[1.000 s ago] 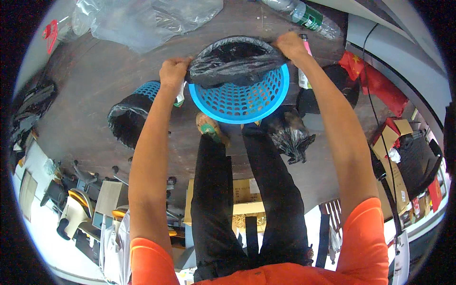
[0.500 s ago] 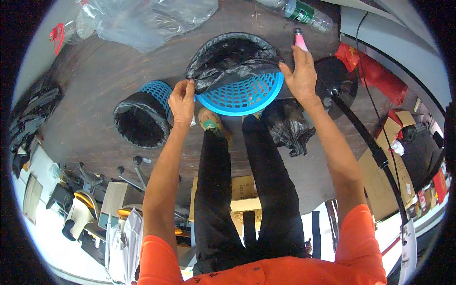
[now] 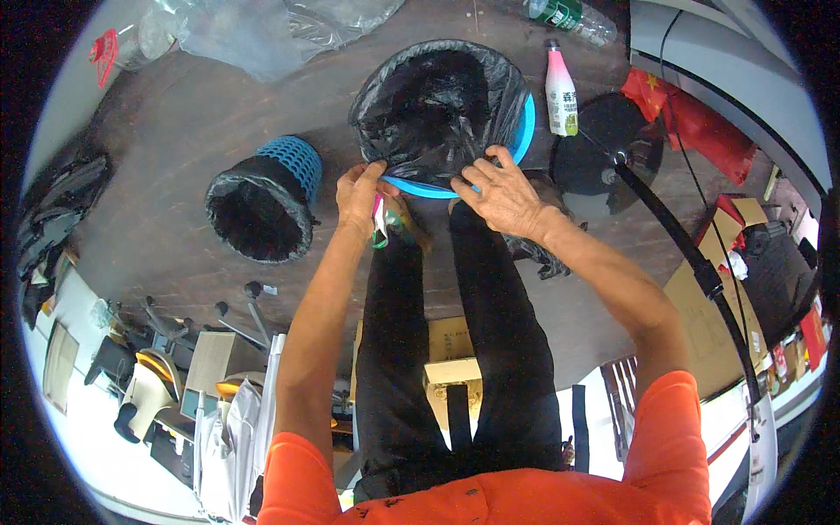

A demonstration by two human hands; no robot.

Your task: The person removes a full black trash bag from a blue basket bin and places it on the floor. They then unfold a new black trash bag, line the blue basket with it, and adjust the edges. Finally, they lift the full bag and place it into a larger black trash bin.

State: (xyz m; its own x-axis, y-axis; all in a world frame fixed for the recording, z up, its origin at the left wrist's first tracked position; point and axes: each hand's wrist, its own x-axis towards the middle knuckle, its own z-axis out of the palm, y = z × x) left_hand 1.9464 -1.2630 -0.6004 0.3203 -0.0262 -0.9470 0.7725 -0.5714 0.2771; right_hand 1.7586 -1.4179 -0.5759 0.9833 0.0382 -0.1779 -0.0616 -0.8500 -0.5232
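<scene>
In front of me stands a blue plastic wastebasket (image 3: 528,129) with a black bin liner (image 3: 437,105) spread inside it and over most of its rim. Bare blue rim shows on the right and along the near side. At the near left of the rim, my left hand (image 3: 359,197) pinches the liner's edge. My right hand (image 3: 507,197) grips the liner at the near right, fingers bent over the rim. Beside my left hand is a small pink, white and green item (image 3: 380,223); whether the hand holds it I cannot tell.
A second blue wastebasket (image 3: 302,162), lined in black, lies tilted at the left. A pink-and-white bottle (image 3: 561,92) is right of the bin, near a round black base (image 3: 612,162) with a pole. Clear plastic bags (image 3: 254,35) and a green-labelled bottle (image 3: 569,17) lie farther off.
The liner now covers the near side, where the blue mesh showed before. My right hand has moved from the bin's right side to its near rim. The left hand has shifted slightly right and nearer.
</scene>
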